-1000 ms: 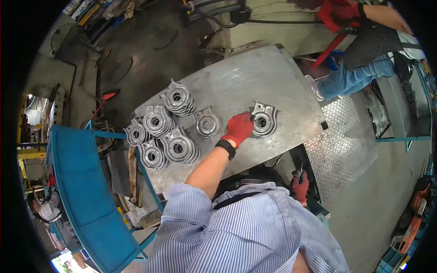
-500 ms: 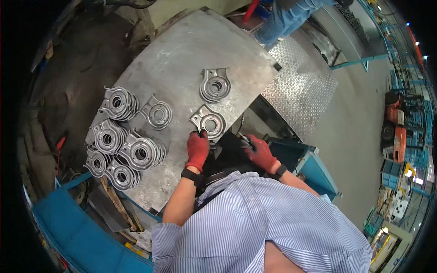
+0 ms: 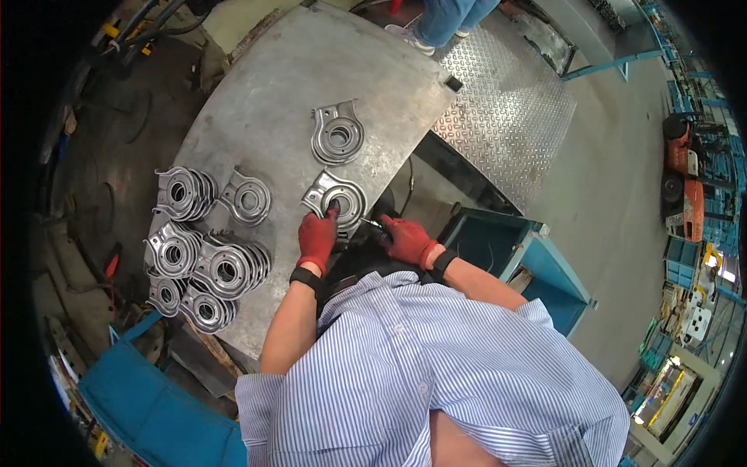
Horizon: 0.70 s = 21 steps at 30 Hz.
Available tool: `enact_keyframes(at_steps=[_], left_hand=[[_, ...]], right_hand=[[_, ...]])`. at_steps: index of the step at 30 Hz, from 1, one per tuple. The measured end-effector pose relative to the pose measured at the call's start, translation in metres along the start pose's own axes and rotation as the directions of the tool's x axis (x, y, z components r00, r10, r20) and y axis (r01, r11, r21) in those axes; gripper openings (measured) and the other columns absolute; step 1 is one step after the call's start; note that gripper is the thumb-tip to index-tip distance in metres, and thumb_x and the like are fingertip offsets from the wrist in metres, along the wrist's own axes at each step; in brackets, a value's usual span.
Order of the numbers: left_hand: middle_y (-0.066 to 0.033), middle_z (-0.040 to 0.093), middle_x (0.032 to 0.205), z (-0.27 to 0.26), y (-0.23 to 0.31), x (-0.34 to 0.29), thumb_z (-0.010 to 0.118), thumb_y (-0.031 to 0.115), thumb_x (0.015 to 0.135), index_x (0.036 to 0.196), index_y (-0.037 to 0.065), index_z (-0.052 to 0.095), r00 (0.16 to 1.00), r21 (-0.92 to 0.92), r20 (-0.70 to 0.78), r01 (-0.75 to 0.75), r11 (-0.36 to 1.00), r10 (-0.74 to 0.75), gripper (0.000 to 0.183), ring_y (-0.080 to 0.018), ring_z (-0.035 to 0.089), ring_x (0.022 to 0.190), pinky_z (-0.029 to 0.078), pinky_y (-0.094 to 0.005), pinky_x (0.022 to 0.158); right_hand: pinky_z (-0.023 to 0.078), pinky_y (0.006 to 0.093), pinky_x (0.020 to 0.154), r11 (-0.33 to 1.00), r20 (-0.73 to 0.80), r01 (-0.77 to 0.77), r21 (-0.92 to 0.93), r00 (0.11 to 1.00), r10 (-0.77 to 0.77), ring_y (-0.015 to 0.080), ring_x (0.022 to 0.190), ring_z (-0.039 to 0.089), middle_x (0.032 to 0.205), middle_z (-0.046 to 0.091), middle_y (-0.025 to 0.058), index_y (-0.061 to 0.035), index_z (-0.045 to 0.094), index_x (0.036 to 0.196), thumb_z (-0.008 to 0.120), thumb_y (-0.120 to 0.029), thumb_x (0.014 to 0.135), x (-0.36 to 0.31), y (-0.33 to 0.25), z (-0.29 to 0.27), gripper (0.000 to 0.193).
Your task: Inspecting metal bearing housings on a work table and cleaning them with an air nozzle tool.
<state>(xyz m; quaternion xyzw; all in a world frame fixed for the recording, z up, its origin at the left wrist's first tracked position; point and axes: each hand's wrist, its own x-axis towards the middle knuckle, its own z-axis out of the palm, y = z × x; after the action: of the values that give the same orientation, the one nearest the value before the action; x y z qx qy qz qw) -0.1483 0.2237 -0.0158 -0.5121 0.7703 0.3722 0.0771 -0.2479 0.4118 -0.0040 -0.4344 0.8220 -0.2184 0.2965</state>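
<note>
At the near side, the person's striped shirt (image 3: 405, 350) fills the lower middle, with both forearms reaching out from it. The hands are just apart from each other at the table's near right edge. The right hand (image 3: 408, 240), in a red glove, is closed around a slim tool (image 3: 376, 224), its thin tip pointing left toward a metal bracket (image 3: 342, 187). That bracket lies just beyond the left hand (image 3: 316, 237) and to the far left of the right one. The left hand, also red-gloved, touches its near side, a finger over the central opening; whether the fingers clamp it I cannot tell.

To the right of the right hand is a teal bin (image 3: 556, 272). Well to the left of the hands, stacked brackets (image 3: 173, 249) crowd the table's left side, and a separate bracket (image 3: 233, 200) lies between them and the left hand. Beyond the touched bracket sits another bracket piece (image 3: 338, 123), on the bare metal table (image 3: 257, 101). Farther right is a treadplate (image 3: 506, 101), and at the far edge stand a co-worker's legs (image 3: 447, 19).
</note>
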Motion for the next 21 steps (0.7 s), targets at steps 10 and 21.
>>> enact_keyframes(at_steps=[10, 21], left_hand=[[-0.0250, 0.059, 0.086, 0.015, -0.017, 0.011, 0.052, 0.040, 0.084, 0.080, -0.004, 0.061, 0.962, 0.256, -0.034, -0.253, 0.933, 0.270, 0.046, -0.0410, 0.056, 0.085, 0.044, -0.0460, 0.076], [-0.0250, 0.058, 0.087, 0.020, -0.021, 0.012, 0.053, 0.045, 0.084, 0.084, -0.006, 0.060, 0.966, 0.247, -0.033, -0.242, 0.938, 0.258, 0.051, -0.0397, 0.056, 0.088, 0.043, -0.0442, 0.079]], right_hand=[[0.047, 0.0447, 0.073, 0.999, 0.040, -0.039, 0.016, 0.998, 0.039, 0.0385, 0.085, 0.058, 0.091, 0.061, 0.0222, 0.0006, 0.048, 0.115, 0.061, -0.025, 0.075, 0.002, 0.009, 0.016, 0.049], [0.046, 0.0443, 0.076, 0.994, 0.034, -0.063, 0.086, 0.998, 0.060, 0.0380, 0.089, 0.058, 0.093, 0.061, 0.0234, 0.0014, 0.047, 0.116, 0.062, -0.026, 0.074, 0.002, 0.009, 0.025, 0.053]])
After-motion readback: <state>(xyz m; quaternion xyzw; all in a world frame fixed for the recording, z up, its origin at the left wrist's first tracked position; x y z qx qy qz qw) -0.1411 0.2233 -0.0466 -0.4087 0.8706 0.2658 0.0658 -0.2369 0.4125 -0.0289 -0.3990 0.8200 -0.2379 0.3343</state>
